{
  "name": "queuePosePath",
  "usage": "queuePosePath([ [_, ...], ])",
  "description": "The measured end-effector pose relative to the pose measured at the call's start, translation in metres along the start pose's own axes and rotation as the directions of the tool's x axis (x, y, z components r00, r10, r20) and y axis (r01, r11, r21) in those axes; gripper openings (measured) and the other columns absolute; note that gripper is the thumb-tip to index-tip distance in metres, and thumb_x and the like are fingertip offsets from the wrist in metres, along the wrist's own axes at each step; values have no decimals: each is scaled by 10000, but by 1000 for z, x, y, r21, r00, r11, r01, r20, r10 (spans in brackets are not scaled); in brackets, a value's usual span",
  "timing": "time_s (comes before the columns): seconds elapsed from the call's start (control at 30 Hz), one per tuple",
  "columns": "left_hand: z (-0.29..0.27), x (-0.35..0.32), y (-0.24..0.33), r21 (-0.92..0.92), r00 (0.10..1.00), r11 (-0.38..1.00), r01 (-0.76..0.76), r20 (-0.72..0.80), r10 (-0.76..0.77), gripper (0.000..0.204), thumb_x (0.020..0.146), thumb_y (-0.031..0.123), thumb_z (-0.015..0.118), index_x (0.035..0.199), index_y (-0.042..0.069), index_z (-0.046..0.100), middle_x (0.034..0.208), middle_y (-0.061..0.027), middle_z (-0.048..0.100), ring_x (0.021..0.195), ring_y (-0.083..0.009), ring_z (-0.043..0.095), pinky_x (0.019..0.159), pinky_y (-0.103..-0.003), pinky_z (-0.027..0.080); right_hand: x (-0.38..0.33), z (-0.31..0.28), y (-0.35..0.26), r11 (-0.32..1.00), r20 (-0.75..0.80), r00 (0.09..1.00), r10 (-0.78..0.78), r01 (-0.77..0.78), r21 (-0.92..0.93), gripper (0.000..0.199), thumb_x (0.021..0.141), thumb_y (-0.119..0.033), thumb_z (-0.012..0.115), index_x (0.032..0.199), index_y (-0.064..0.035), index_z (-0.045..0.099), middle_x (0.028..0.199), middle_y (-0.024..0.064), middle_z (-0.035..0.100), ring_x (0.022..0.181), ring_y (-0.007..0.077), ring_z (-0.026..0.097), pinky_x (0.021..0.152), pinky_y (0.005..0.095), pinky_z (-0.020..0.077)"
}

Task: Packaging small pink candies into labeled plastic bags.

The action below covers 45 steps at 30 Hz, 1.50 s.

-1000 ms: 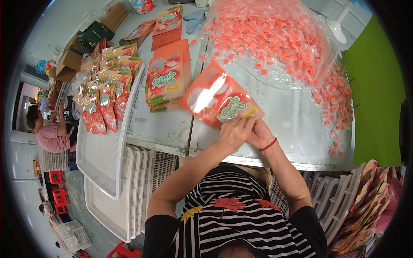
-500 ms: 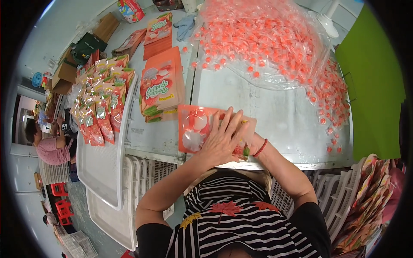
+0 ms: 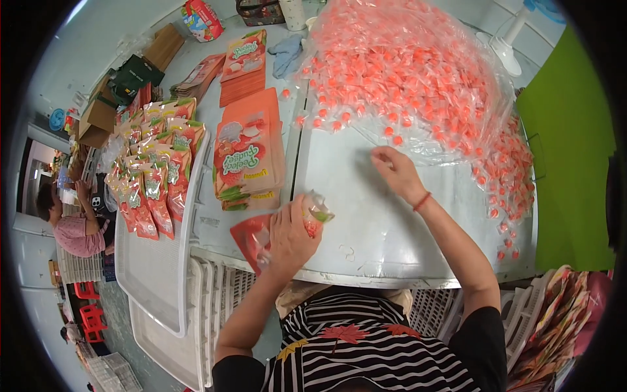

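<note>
My left hand (image 3: 292, 238) grips a shiny red candy pouch (image 3: 250, 239) near the table's front edge, its fingers wrapped over the pouch's middle. The clear corner of the pouch sticks out past my fingers. My right hand (image 3: 395, 173) hovers over the table (image 3: 356, 215), apart from the pouch, fingers bent and drawn together with nothing visible in them. Beyond it lies a big heap of wrapped red-orange candies (image 3: 398, 72) in and around a clear plastic bag (image 3: 424, 147). Left of centre sits a stack of flat pouches (image 3: 245, 147).
A white tray (image 3: 147, 261) at the left bears several filled pouches (image 3: 157, 157). More flat pouches (image 3: 243, 62) and a blue cloth (image 3: 285, 55) lie farther back. A green panel (image 3: 568, 157) stands at the right. Another person (image 3: 78, 225) is at far left.
My hands have come apart. The left hand has carried the pouch left and tilted it; the right has moved up and away toward the candies. The whole view has shifted slightly.
</note>
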<state>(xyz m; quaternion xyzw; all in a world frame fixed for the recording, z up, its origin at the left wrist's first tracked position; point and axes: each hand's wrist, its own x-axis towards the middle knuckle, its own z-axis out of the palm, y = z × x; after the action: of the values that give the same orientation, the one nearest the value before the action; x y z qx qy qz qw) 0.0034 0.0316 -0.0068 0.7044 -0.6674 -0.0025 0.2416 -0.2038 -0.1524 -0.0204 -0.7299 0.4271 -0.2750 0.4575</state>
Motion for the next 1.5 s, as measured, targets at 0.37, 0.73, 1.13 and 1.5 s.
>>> queuePosePath([
  [0.37,9,-12,3,9,994,996,94,61,-95,759,635,211,755,1294,41,419,1173,-164,532,1071,-339,527,917,-464,391,160,101,-8,550,-154,905,-397,100,-829,539,813,-427,598,1225,-82,563,1338,188,447,1272,423,343,1048,548,252],
  [0.73,13,-10,-8,8,998,998,56,-23,-56,741,652,219,760,1285,29,426,1160,-184,542,1017,-383,537,894,-469,410,38,42,23,519,108,801,-589,477,-709,307,805,-224,618,1082,-97,590,1090,113,543,1062,303,497,958,515,353],
  [1.13,-13,-27,-9,-6,987,988,153,-45,-153,802,705,245,784,1352,28,363,1143,-204,553,1042,-375,548,904,-466,422,-56,29,29,569,28,891,-453,313,-760,365,892,-266,579,1177,-41,539,1231,165,494,1192,379,436,1085,490,293],
  [1.5,-27,-53,-39,5,968,974,226,-111,-224,817,688,260,788,1340,12,364,1153,-207,542,1066,-395,533,914,-472,420,-79,-27,63,922,-412,905,108,64,382,286,999,-207,422,1144,1,554,1098,94,613,1031,172,572,906,303,437],
])
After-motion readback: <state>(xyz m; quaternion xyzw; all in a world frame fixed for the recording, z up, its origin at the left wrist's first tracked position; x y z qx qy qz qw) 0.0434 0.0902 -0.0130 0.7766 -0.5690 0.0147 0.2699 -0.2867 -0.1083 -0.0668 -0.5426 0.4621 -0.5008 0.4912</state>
